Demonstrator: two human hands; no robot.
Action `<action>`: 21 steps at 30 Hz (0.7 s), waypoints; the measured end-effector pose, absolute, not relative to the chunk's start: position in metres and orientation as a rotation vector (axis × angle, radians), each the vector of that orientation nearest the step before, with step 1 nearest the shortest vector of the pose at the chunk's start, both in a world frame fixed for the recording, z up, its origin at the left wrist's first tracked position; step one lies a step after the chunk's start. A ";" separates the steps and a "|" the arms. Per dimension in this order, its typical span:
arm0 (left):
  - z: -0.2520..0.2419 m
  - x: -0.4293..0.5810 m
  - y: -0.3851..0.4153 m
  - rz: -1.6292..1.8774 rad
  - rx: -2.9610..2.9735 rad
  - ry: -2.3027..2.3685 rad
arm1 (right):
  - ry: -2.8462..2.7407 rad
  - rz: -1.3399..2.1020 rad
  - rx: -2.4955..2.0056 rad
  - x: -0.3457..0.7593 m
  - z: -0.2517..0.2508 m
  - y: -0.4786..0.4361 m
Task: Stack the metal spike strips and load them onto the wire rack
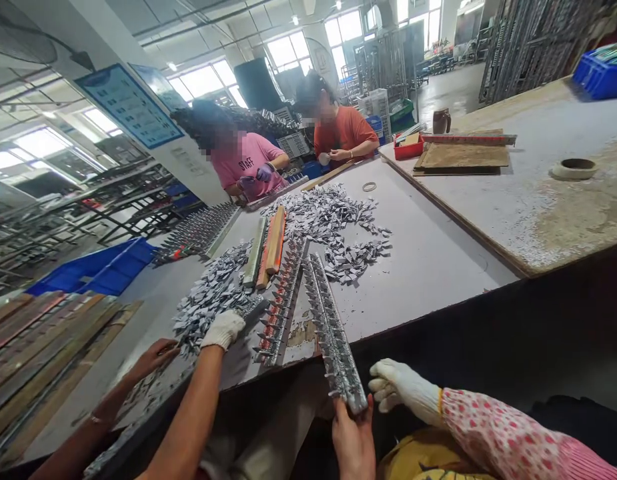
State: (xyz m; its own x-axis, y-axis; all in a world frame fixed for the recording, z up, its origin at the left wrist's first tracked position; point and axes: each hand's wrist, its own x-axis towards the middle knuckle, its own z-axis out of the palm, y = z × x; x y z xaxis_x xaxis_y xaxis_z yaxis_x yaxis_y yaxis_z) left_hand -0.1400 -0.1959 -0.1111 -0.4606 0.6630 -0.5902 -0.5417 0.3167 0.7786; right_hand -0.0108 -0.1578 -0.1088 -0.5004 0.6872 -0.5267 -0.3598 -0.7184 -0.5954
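Right hand (353, 437), bare, grip closed on the near end of a long metal rack strip (332, 327) that overhangs the bench (428, 260) edge. Left hand (155, 357), bare, rests low at the edge of a heap of small grey metal pieces (208, 297); its grip cannot be made out. A co-worker's gloved hand (223, 328) presses a second strip (281, 300). Another gloved hand (395, 387) hovers just beside the rack end.

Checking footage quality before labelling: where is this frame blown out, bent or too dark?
Head view: the high factory windows are blown out white; the wide lens bows the grey worktable at its edge and tilts the room; the table's front is lost in shadow; the bare right hand gripping the long spiked metal strip looks sharp.
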 end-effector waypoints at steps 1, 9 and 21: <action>-0.118 -0.138 -0.208 1.382 0.131 1.485 | -0.548 2.198 -1.016 -0.022 -0.106 -0.154; -0.122 -0.153 -0.246 1.138 0.602 1.553 | -0.597 1.914 -1.045 -0.046 -0.104 -0.160; -0.064 -0.174 -0.193 1.105 0.605 1.607 | -0.799 1.975 -0.948 -0.028 -0.091 -0.163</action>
State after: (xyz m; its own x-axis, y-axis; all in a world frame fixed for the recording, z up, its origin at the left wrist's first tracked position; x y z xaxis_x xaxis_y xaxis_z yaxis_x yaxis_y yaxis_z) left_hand -0.1740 -0.1934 -0.0643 -0.3267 0.8210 -0.4682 -0.1435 0.4465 0.8832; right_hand -0.0282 -0.1626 -0.0914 -0.4102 0.8488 -0.3335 -0.3780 -0.4910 -0.7848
